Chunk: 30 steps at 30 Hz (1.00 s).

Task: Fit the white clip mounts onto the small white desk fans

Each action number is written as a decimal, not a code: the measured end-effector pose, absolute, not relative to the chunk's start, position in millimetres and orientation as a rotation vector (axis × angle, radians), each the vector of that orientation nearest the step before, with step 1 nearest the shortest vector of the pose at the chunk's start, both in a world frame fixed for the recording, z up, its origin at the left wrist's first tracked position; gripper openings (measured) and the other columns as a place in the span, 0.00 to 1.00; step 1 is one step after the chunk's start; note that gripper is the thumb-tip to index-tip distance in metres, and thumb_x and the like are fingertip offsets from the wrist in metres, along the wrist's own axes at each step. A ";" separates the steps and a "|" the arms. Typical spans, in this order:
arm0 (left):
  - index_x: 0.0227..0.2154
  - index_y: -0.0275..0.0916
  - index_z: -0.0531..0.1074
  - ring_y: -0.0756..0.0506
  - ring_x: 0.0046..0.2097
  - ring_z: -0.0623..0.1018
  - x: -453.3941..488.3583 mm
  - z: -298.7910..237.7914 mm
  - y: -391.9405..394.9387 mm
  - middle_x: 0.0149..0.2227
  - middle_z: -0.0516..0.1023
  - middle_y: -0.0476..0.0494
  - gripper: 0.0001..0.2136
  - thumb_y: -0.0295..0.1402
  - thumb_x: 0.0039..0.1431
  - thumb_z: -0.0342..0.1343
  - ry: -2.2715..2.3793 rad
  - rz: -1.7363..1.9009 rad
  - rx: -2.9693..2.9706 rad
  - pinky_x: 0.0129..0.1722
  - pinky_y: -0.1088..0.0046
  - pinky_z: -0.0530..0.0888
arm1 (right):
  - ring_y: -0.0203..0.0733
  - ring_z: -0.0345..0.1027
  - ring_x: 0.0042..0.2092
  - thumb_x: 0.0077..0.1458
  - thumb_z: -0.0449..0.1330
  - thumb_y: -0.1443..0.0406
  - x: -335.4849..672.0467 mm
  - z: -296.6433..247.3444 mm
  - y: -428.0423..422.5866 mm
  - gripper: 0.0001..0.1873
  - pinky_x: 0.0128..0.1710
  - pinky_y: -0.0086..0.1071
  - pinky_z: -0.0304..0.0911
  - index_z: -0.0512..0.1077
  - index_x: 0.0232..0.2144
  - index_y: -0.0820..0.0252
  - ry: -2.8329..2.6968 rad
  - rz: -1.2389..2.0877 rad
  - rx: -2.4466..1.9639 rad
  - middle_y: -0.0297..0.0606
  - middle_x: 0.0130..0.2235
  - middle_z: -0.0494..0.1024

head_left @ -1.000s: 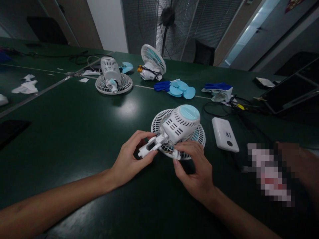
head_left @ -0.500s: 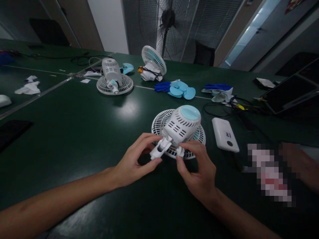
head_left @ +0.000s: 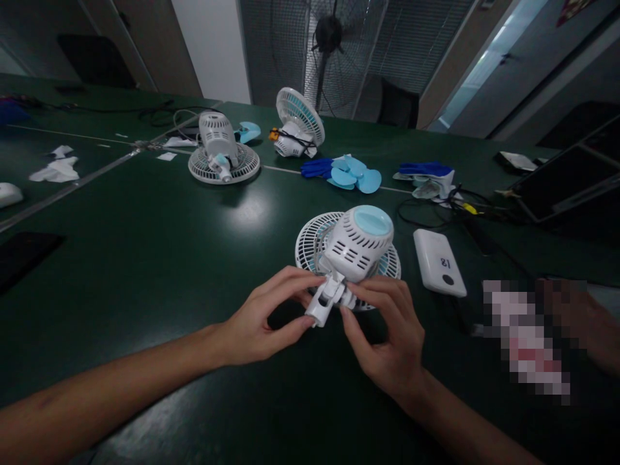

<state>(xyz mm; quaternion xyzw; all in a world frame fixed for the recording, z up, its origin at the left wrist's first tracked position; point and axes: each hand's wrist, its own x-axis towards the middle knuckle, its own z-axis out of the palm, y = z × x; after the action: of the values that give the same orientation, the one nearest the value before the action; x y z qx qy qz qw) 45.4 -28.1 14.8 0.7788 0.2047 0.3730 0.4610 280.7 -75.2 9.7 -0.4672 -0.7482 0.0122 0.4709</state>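
A small white fan (head_left: 356,245) with a pale blue cap lies grille-down on the dark green table (head_left: 145,258) in front of me. Its white bracket arm (head_left: 325,300) sticks out toward me. My left hand (head_left: 264,320) pinches the end of that bracket between thumb and fingers. My right hand (head_left: 387,332) is closed on the joint where the bracket meets the fan body, fingertips touching the grille's edge.
A white power bank (head_left: 438,261) lies right of the fan, with black cables behind it. Two more small fans (head_left: 220,152) (head_left: 296,129), blue fan blades (head_left: 356,174) and blue gloves (head_left: 426,171) sit farther back. Another person's hand (head_left: 586,316) is at the right edge.
The bracket arm has swung from pointing left to pointing toward me, with my left hand following it rightward. My right hand stayed at the joint. The fan shifted slightly.
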 end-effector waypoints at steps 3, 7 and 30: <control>0.66 0.41 0.65 0.43 0.52 0.77 45.3 13.7 -28.2 0.60 0.68 0.34 0.23 0.28 0.69 0.56 0.508 0.903 1.908 0.52 0.61 0.82 | 0.51 0.71 0.46 0.55 0.66 0.74 280.7 9.4 -75.0 0.21 0.46 0.49 0.69 0.74 0.50 0.55 -1.858 0.019 -1.130 0.40 0.44 0.78; 0.66 0.42 0.65 0.43 0.52 0.78 44.6 12.2 -27.6 0.60 0.66 0.34 0.24 0.28 0.69 0.57 0.500 0.888 1.898 0.53 0.61 0.82 | 0.50 0.72 0.46 0.56 0.67 0.74 281.0 9.6 -74.7 0.20 0.45 0.48 0.69 0.74 0.50 0.56 -1.874 0.015 -1.121 0.40 0.43 0.79; 0.64 0.44 0.64 0.44 0.48 0.79 45.6 6.3 -31.9 0.56 0.66 0.37 0.29 0.28 0.62 0.66 0.433 0.883 1.796 0.48 0.64 0.83 | 0.48 0.76 0.45 0.56 0.67 0.77 284.4 4.6 -73.6 0.19 0.44 0.47 0.74 0.75 0.47 0.56 -1.854 0.157 -0.949 0.38 0.42 0.84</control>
<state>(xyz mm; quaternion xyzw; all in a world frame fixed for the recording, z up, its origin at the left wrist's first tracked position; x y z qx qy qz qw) 45.6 -31.9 6.3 0.7491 0.1805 0.3684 0.5201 284.4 -73.6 4.6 -0.3929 -0.7674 0.0648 0.5025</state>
